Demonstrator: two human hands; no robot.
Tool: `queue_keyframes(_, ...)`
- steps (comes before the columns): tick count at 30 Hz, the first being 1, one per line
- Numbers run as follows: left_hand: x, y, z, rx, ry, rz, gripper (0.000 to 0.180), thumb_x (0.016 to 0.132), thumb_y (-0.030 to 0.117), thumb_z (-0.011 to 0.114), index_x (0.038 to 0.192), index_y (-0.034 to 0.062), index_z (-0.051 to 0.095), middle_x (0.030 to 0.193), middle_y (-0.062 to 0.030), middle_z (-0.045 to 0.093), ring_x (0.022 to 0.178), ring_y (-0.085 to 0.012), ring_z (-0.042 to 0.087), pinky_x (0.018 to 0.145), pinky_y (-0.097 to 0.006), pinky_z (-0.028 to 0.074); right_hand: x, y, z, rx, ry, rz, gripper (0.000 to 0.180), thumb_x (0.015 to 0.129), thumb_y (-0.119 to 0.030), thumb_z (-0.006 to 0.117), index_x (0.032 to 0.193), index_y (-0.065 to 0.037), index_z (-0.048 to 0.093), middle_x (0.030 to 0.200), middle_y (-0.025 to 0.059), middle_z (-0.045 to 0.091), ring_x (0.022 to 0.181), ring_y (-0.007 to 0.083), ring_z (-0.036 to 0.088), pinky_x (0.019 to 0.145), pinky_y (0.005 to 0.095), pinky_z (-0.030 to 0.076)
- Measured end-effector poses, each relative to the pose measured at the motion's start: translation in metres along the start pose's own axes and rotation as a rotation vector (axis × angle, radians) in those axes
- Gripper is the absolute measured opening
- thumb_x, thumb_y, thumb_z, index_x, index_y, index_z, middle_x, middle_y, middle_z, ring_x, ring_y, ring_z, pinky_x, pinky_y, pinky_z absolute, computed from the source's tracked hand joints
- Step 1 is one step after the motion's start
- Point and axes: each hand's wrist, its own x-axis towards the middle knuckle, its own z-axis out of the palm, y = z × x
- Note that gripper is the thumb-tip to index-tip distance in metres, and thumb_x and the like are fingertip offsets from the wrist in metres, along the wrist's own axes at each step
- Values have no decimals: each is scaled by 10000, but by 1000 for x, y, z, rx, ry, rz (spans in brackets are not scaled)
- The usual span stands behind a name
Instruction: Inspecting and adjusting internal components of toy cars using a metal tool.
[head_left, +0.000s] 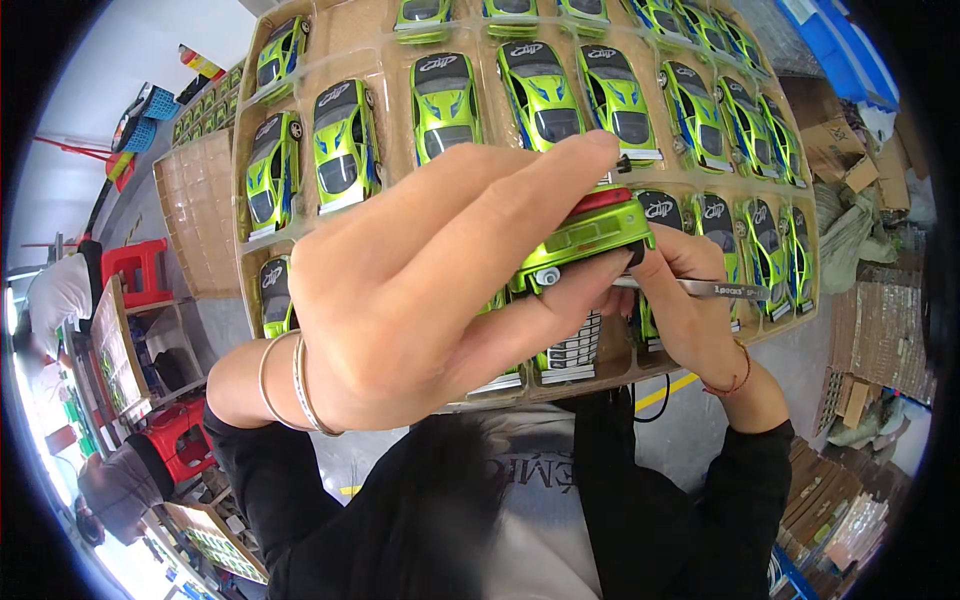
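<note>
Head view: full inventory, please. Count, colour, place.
held car: one, green, centre
metal tool: one, grey, right of held car
tray cars: at least twenty, green and black, rows
tray: one, brownish, under tray cars
stools: two, red, left
baskets: at least two, blue, upper left
bin: one, blue, upper right
cardboard: several stacks, brown, right
people: at least two, pale and dark clothing, left
distant clutter: too small to count
jacket: one, black, bottom
left grip: one, bare, centre
right grip: one, bare, centre-right

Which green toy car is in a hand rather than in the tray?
The green toy car held up in the left hand, above the tray; the other cars around it lie in compartments.
</note>
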Motion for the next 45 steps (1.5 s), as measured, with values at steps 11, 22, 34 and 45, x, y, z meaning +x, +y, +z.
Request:
queue_keyframes(11,0,0,-2,28,-12,-3,557,729,-21,846,1237,-115,636,962,-202,722,819,-219,709,719,-283,554,2,2,5,48,27,-32,367,1055,-252,553,915,57,694,733,75,687,647,112,662,580,247,526)
queue_keyframes(22,0,3,2,-10,16,-8,545,735,-16,842,1234,-105,643,956,-192,719,814,-220,700,715,-287,546,4,3,8,50,37,-76,333,1046,-224,565,916,56,688,710,84,683,627,114,655,570,252,521)
queue_keyframes(34,0,5,3,-13,18,-18,536,747,-7,838,1240,-92,645,977,-190,718,847,-224,702,747,-294,551,5,3,9,43,59,-40,296,1030,-195,590,904,58,682,743,78,687,622,114,661,545,240,514)
queue_keyframes(45,-4,9,4,-133,-23,41,554,730,65,890,1183,-92,613,1103,-224,718,1004,-302,726,865,-357,583,-24,-29,-30,208,-151,-601,406,1088,-225,390,830,-22,629,723,123,687,680,233,702,916,513,549)
